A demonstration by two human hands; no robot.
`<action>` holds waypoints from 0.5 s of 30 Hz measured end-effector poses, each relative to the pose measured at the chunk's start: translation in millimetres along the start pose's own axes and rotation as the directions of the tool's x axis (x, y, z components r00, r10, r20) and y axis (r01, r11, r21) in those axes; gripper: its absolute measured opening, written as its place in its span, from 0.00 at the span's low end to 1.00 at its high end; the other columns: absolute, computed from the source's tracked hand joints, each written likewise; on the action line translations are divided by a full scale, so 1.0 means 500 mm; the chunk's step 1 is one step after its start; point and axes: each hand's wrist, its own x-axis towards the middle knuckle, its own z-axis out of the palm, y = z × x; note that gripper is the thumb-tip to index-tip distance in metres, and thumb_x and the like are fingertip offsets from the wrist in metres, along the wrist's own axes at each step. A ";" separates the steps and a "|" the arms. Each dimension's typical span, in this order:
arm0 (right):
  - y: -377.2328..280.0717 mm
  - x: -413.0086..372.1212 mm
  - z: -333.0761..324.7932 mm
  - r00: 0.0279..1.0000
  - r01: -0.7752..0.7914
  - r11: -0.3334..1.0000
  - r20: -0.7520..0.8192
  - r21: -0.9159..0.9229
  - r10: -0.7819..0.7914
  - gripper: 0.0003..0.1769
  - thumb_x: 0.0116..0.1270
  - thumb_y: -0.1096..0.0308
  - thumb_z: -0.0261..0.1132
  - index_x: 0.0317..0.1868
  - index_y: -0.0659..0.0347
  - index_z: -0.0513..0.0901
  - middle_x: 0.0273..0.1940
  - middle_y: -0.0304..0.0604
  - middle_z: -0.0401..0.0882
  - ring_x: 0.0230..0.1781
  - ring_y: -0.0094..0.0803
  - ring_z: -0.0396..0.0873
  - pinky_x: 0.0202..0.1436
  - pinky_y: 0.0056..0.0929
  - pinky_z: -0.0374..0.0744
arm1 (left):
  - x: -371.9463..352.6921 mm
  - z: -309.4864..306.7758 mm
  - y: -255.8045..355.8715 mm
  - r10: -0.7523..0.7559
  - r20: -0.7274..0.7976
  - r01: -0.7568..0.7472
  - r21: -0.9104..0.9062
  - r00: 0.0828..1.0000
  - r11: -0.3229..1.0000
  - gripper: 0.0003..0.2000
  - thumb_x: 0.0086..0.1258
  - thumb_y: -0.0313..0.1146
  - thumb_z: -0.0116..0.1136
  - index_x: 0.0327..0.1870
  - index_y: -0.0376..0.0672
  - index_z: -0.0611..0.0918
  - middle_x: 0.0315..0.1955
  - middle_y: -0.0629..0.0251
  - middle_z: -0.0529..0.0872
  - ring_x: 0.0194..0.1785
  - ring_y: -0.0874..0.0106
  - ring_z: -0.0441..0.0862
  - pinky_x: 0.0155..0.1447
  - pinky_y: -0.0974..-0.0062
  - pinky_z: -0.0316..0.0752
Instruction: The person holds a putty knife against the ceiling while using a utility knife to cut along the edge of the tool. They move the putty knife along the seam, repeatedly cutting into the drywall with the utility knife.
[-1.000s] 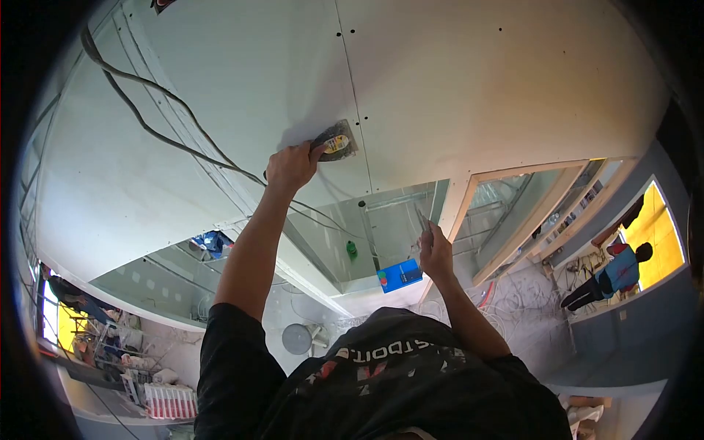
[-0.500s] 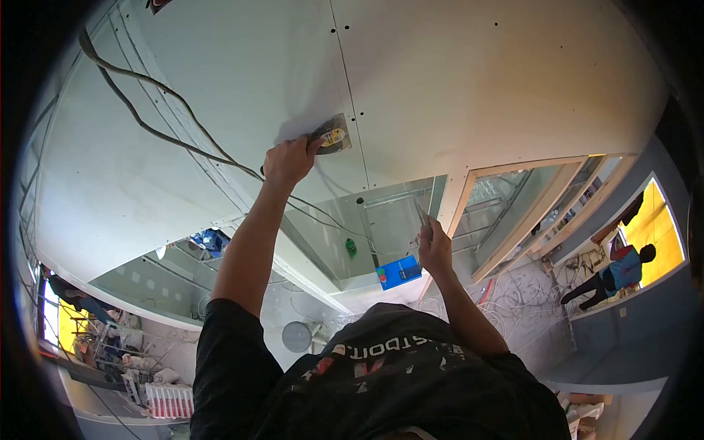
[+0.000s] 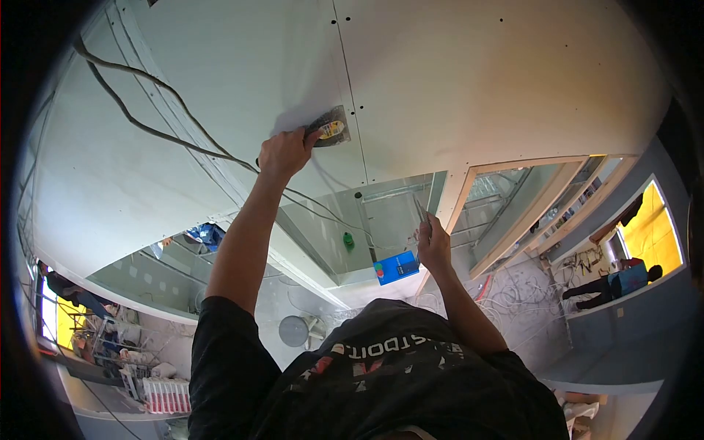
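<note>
My left hand (image 3: 287, 155) is raised and wrapped round the handle of a wide putty knife (image 3: 331, 126). The blade lies near the seam (image 3: 350, 88) between two pale ceiling boards (image 3: 440, 81), just left of some dark screw holes. Lower and to the right, my right hand (image 3: 434, 242) is closed round a thin tool (image 3: 420, 210) that points up; its exact kind is hard to make out. Beside that hand is a blue box (image 3: 397, 268) with a red and green mark.
Cables (image 3: 176, 139) hang across the left boards. A green bottle (image 3: 348, 240) stands beyond the opening. Below are a grey bucket (image 3: 294, 331) and loose cables on the floor (image 3: 521, 293). At the right, a person (image 3: 623, 281) is near a yellow-lit opening.
The putty knife in my left hand has shifted slightly up and left. My right hand has barely moved. The person at the right has changed posture and sits lower in view.
</note>
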 end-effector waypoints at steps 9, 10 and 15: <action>-0.005 0.009 -0.002 1.000 0.001 1.000 0.001 0.006 -0.001 0.19 0.81 0.65 0.57 0.64 0.67 0.77 0.48 0.66 0.86 0.48 0.63 0.86 0.52 0.51 0.83 | 0.002 0.004 0.002 -0.026 0.014 0.026 0.017 1.000 1.000 0.28 0.82 0.61 0.44 0.44 0.47 0.88 0.31 0.54 0.92 0.38 0.51 0.91 0.43 0.49 0.85; -0.003 0.011 0.002 1.000 -0.002 1.000 0.007 0.008 0.002 0.19 0.81 0.65 0.57 0.64 0.67 0.77 0.48 0.66 0.86 0.49 0.63 0.86 0.52 0.51 0.83 | 0.000 0.000 0.004 -0.037 0.021 0.037 0.003 0.999 0.999 0.28 0.82 0.61 0.45 0.44 0.47 0.89 0.31 0.54 0.91 0.38 0.51 0.91 0.43 0.49 0.85; -0.010 0.019 0.017 0.999 -0.033 0.999 0.030 0.015 0.033 0.19 0.81 0.65 0.57 0.64 0.67 0.77 0.48 0.66 0.85 0.49 0.63 0.85 0.52 0.51 0.83 | 0.002 -0.005 0.008 -0.038 0.019 0.038 0.003 0.999 0.999 0.29 0.82 0.62 0.44 0.43 0.46 0.89 0.31 0.54 0.91 0.38 0.51 0.91 0.43 0.50 0.85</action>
